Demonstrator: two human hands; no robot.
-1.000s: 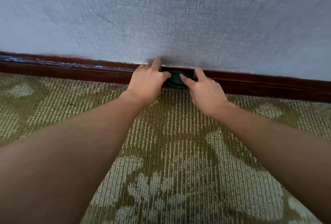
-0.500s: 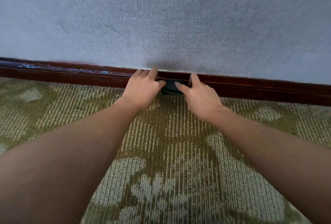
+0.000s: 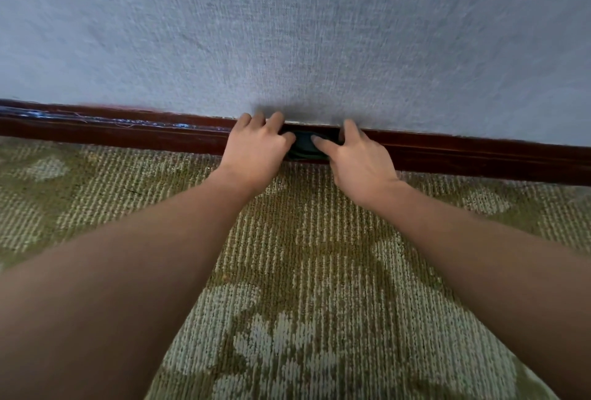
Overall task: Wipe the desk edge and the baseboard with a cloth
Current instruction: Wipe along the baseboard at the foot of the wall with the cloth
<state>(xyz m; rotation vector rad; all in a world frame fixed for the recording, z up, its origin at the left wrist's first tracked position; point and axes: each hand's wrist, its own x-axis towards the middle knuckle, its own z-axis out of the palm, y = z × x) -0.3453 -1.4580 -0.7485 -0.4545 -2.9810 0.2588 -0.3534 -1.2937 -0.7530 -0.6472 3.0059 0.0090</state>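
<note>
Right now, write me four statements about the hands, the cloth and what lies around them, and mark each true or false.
1. The left hand and the right hand both hold the cloth against the baseboard. True.
2. The cloth is white. False: it is dark, nearly black.
3. The baseboard runs along the foot of a pale textured wall. True.
4. The floor is bare tile. False: it is patterned green carpet.
</note>
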